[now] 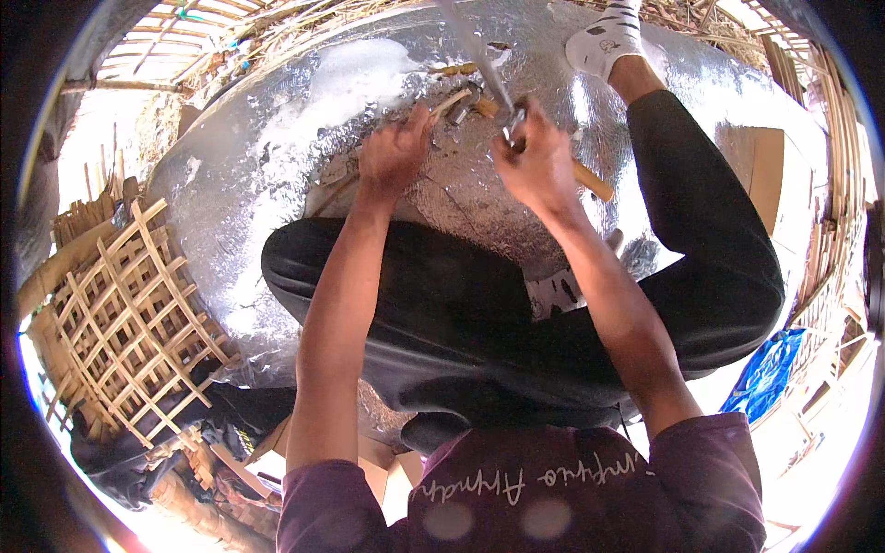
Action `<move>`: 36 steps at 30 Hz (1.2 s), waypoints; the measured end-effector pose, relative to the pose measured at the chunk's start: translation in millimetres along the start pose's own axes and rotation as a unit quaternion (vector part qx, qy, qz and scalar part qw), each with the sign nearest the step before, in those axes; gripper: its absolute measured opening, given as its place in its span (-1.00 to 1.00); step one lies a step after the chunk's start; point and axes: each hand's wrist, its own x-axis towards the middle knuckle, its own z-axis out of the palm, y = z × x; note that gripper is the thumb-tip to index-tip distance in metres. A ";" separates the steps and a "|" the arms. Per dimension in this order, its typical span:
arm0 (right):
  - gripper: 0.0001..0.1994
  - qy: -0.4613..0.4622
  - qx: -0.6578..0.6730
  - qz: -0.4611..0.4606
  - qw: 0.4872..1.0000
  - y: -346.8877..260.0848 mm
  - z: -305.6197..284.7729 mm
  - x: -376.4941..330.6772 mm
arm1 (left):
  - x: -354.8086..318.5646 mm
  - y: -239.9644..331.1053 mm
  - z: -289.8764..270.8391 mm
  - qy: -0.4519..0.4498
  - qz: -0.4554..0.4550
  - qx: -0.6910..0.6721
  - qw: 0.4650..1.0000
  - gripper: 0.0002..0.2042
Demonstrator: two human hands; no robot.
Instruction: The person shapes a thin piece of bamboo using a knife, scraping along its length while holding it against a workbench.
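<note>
My left hand (396,155) is closed round the near end of a thin, pale strip of wood or bamboo (452,100), which points up and to the right. My right hand (542,166) grips a long, grey, blade-like metal tool (479,60), blurred and reaching to the top edge of the view. A yellowish wooden handle (593,181) sticks out beside that hand; whether it belongs to the same tool I cannot tell. Between my hands lie a small metal piece (458,111) and a short wooden piece (485,108). A yellow-brown handle-like piece (454,69) rests farther off.
I sit on a crinkled silver sheet (267,175), with my dark-trousered legs (442,286) folded close to my hands. A woven bamboo lattice (129,304) stands at left. Cardboard (765,175) and a blue plastic sheet (763,373) lie at right. Dry straw (369,17) borders the far edge.
</note>
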 end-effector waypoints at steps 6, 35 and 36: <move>-0.55 -0.069 -0.014 0.074 0.995 4.3 2.4 2.8 | -2.6 -0.3 -0.9 -0.020 -0.003 0.030 0.999 -0.73; -0.62 0.035 -0.094 0.095 0.990 87.8 -22.2 3.2 | 60.3 -3.4 -127.6 -0.003 -0.193 -0.147 0.970 -0.66; -0.61 0.046 -0.104 0.088 0.990 97.8 -19.5 1.8 | 67.4 -0.1 -139.8 0.006 -0.185 -0.168 0.968 -0.66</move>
